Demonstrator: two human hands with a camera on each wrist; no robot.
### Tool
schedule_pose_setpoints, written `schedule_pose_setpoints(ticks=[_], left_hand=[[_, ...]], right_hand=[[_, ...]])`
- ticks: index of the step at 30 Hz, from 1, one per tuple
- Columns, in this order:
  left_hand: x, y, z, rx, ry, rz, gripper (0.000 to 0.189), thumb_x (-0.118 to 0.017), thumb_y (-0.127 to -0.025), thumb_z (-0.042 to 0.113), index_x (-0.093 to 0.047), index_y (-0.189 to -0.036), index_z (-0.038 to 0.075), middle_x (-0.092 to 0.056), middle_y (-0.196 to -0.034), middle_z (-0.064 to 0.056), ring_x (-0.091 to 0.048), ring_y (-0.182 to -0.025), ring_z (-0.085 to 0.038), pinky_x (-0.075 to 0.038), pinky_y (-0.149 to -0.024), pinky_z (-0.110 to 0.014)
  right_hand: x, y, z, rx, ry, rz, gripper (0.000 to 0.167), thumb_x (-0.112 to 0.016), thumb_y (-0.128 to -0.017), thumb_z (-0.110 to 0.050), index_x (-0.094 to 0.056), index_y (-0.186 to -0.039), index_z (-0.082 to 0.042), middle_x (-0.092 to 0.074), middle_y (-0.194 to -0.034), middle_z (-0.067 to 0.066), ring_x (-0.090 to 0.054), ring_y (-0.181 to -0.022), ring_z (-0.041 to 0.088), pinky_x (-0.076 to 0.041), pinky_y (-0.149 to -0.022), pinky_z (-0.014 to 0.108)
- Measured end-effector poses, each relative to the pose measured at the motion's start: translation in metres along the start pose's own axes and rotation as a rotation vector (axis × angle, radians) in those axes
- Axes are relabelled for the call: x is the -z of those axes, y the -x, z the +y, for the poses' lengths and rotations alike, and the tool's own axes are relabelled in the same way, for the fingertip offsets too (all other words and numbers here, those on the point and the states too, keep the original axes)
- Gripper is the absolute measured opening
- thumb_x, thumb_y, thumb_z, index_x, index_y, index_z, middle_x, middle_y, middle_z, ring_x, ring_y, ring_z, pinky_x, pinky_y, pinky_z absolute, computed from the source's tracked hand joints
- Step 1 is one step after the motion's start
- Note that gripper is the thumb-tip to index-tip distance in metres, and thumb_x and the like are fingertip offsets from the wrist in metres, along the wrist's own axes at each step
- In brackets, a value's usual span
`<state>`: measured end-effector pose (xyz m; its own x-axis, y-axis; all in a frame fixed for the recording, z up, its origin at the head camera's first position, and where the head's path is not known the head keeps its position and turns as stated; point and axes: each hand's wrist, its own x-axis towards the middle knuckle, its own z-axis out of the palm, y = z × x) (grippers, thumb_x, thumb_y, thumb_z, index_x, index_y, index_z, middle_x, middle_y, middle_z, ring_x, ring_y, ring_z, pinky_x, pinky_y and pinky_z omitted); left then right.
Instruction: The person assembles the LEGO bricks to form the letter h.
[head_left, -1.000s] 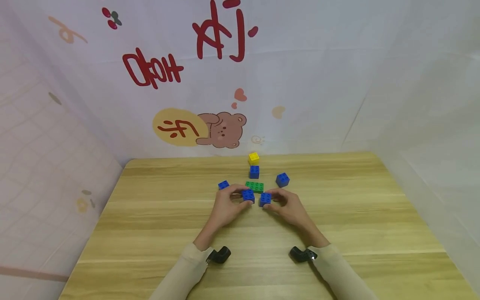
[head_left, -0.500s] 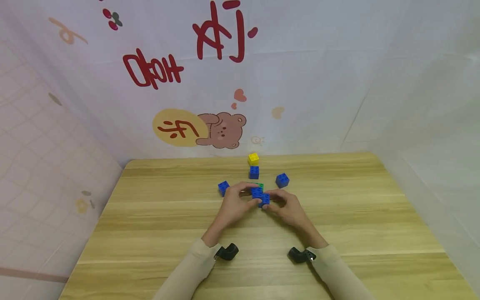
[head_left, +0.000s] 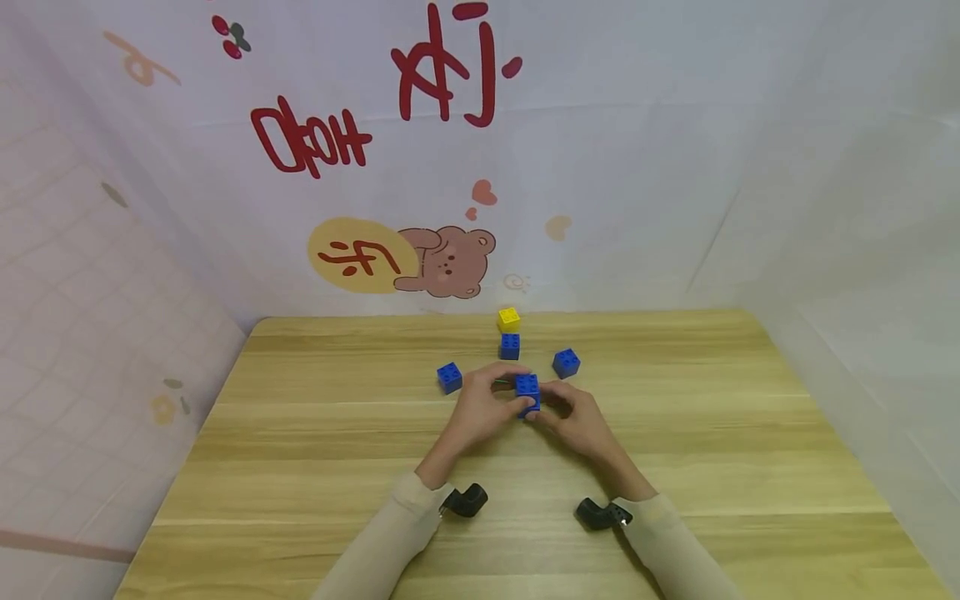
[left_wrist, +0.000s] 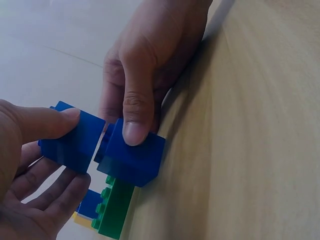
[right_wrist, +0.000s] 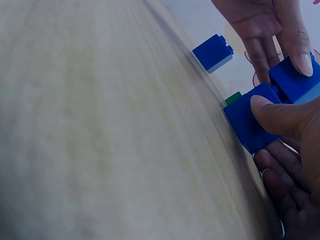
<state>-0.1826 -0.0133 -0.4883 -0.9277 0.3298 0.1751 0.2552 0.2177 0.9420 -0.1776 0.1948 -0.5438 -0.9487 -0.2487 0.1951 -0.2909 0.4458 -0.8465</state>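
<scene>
My left hand [head_left: 480, 408] pinches a square blue brick [left_wrist: 75, 137] between thumb and fingers. Directly beneath that brick, my right hand [head_left: 583, 421] grips a second blue brick [left_wrist: 137, 162] close to the table top. In the left wrist view a narrow gap shows between the two, with the lower brick's studs facing the upper one's underside. Just behind them lies a long green brick [left_wrist: 115, 207], mostly hidden by the left hand in the head view.
Blue bricks stand to the left [head_left: 450, 378], to the right [head_left: 566, 362] and at the back [head_left: 510, 347] of the wooden table [head_left: 300, 467]. Behind the back one is a yellow brick [head_left: 509, 320]. A printed white cloth [head_left: 622, 167] hangs beyond the far edge.
My left hand has carried its blue brick rightward until it stands over the one in my right hand, covering most of the green brick. The right hand has stayed nearly still.
</scene>
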Motion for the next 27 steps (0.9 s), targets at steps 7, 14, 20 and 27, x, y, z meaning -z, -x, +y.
schedule_pose_setpoints(ticks=[7,14,20,27], left_hand=[[-0.005,-0.004,0.0,0.009,0.0,-0.02,0.039,-0.079,-0.088,0.003,-0.07,-0.126,0.002,-0.07,-0.127,-0.01,-0.071,-0.114,-0.028,-0.06,-0.098,-0.044],[-0.006,-0.005,-0.003,0.044,-0.005,-0.039,0.043,-0.079,-0.089,0.005,-0.067,-0.131,0.005,-0.07,-0.13,-0.01,-0.071,-0.116,-0.028,-0.059,-0.1,-0.043],[-0.007,-0.003,-0.012,0.08,-0.011,-0.048,0.038,-0.078,-0.091,0.009,-0.068,-0.128,0.01,-0.071,-0.128,-0.01,-0.07,-0.118,-0.027,-0.059,-0.1,-0.039],[-0.01,0.0,-0.02,0.035,-0.01,-0.021,0.039,-0.08,-0.089,0.009,-0.07,-0.126,0.016,-0.073,-0.122,-0.008,-0.072,-0.114,-0.022,-0.059,-0.099,-0.034]], right_hand=[[0.003,-0.002,0.001,0.021,0.017,-0.007,0.035,-0.084,-0.086,-0.018,-0.074,-0.12,-0.019,-0.074,-0.12,0.0,-0.07,-0.115,0.022,-0.056,-0.103,0.041],[0.004,-0.002,0.002,-0.008,0.029,-0.008,0.035,-0.084,-0.087,-0.017,-0.074,-0.12,-0.018,-0.074,-0.12,0.0,-0.07,-0.115,0.022,-0.056,-0.103,0.039],[0.003,0.0,0.002,-0.043,0.021,-0.006,0.036,-0.084,-0.086,-0.019,-0.074,-0.12,-0.017,-0.075,-0.12,0.001,-0.07,-0.114,0.022,-0.056,-0.102,0.037],[0.004,0.001,0.003,-0.03,0.029,-0.005,0.036,-0.084,-0.086,-0.019,-0.074,-0.121,-0.016,-0.075,-0.12,0.002,-0.071,-0.113,0.022,-0.057,-0.101,0.038]])
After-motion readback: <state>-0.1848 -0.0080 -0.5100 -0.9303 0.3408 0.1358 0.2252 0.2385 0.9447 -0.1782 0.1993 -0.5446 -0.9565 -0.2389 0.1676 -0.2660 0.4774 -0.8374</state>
